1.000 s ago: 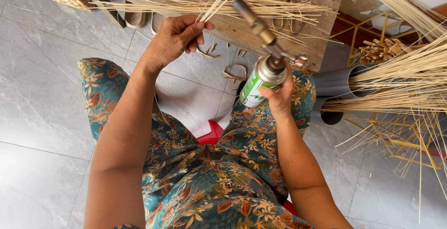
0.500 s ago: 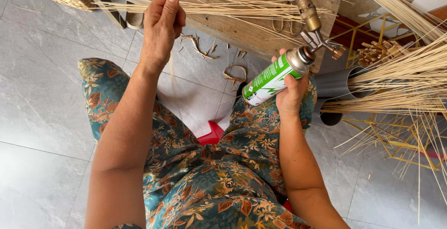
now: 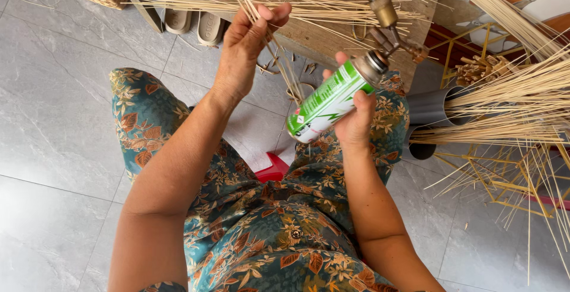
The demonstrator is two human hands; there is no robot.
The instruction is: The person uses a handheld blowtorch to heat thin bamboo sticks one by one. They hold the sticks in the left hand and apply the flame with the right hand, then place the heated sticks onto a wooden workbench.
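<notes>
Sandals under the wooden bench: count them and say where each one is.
2. One sandal lies on the grey floor under the bench's left end; the other sandal lies just right of it. Only their front parts show; more may be hidden behind.

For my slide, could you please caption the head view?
Left hand pinches thin reeds; right hand holds a green gas torch.

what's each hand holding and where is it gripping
The right hand grips a green gas can around its middle, torch nozzle on top. The left hand pinches thin straw sticks near their upper part.
</notes>
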